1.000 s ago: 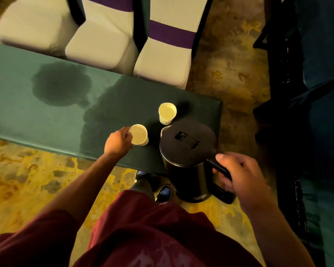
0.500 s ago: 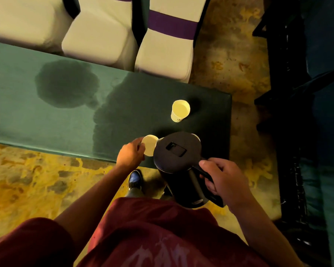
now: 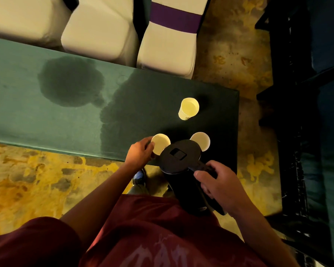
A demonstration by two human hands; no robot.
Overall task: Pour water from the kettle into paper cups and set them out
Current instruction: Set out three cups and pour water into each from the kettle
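Right hand (image 3: pixel 219 185) grips the handle of the round black plastic kettle (image 3: pixel 178 160), lid closed. Left hand (image 3: pixel 141 152) holds a white paper cup (image 3: pixel 159 143) beside it, near the edge of the green cloth-covered table (image 3: pixel 46 120).

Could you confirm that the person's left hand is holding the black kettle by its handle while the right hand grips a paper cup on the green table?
The hands are swapped. In the head view, the right hand holds the black kettle by its handle, while the left hand grips the paper cup on the green table.
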